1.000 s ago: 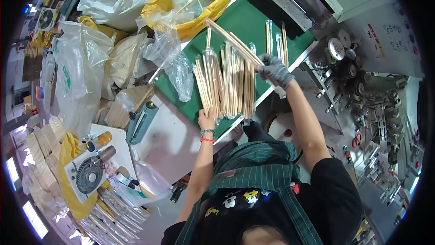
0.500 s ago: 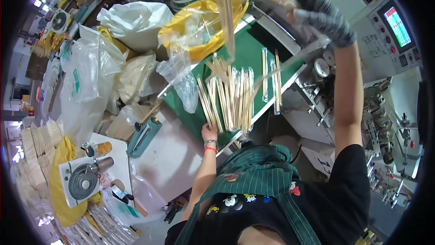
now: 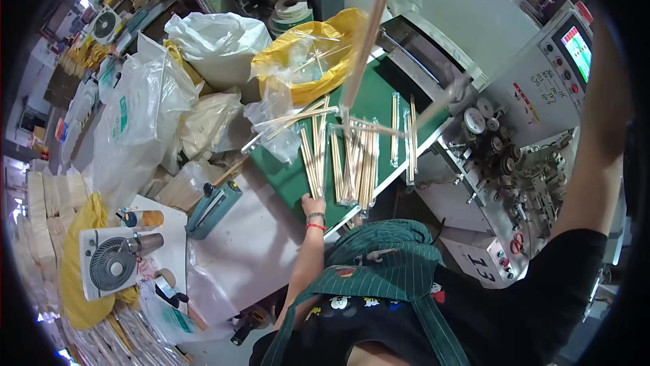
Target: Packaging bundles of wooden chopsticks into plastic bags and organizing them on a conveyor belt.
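Observation:
Several pairs of chopsticks in clear film [image 3: 364,166] lie in a loose heap on a green work surface [image 3: 281,186]. At its left edge my bare left hand [image 3: 313,205] has its fingers curled at the lower ends of some wrapped chopsticks [image 3: 311,159]. My right forearm [image 3: 596,142] reaches up along the right side, and its hand is beyond the picture. Two separate wrapped packs [image 3: 395,129] lie right of the heap. A long, blurred brown strip [image 3: 365,44] hangs in front of the far part of the surface; I cannot make out what it is.
A yellow bag [image 3: 271,61] stands beyond the green surface, with white sacks [image 3: 217,44] to its left. Machinery with rollers [image 3: 497,146] and a control panel [image 3: 569,54] are at right. A teal hand sealer [image 3: 213,210] and a fan [image 3: 112,264] are at left.
My gloved right hand, which held a bundle of wrapped sticks overhead, has swung right and out of the picture. More sticks lie crosswise over the heap's far end. My left hand stays at the heap.

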Tool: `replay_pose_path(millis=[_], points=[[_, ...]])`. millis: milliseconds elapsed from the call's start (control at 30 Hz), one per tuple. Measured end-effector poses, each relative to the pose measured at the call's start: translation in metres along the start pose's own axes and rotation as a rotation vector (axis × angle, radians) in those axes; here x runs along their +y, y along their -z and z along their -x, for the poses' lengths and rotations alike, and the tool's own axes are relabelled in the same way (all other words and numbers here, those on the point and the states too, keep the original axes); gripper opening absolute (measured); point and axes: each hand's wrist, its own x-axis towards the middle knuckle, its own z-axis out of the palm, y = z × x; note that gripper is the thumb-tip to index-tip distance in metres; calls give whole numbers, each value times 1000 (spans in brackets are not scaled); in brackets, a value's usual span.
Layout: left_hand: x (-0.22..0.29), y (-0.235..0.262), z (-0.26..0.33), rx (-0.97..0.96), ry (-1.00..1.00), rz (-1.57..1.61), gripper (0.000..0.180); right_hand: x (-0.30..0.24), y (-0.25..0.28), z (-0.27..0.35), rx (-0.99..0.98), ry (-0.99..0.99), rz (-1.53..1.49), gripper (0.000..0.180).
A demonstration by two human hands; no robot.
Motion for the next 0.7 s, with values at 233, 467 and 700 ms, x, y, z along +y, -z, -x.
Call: replay_pose_path(millis=[233,467,700], points=[[150,0,81,-60,-675,129,105,-32,-47,4,-14,-163,127,46],[353,56,95,-336,-1309,598,126,-8,-3,-15,-20,-260,18,48],[423,112,134,-1014,-1185,1097,96,5,-9,-40,-33,-267,-49,50]])
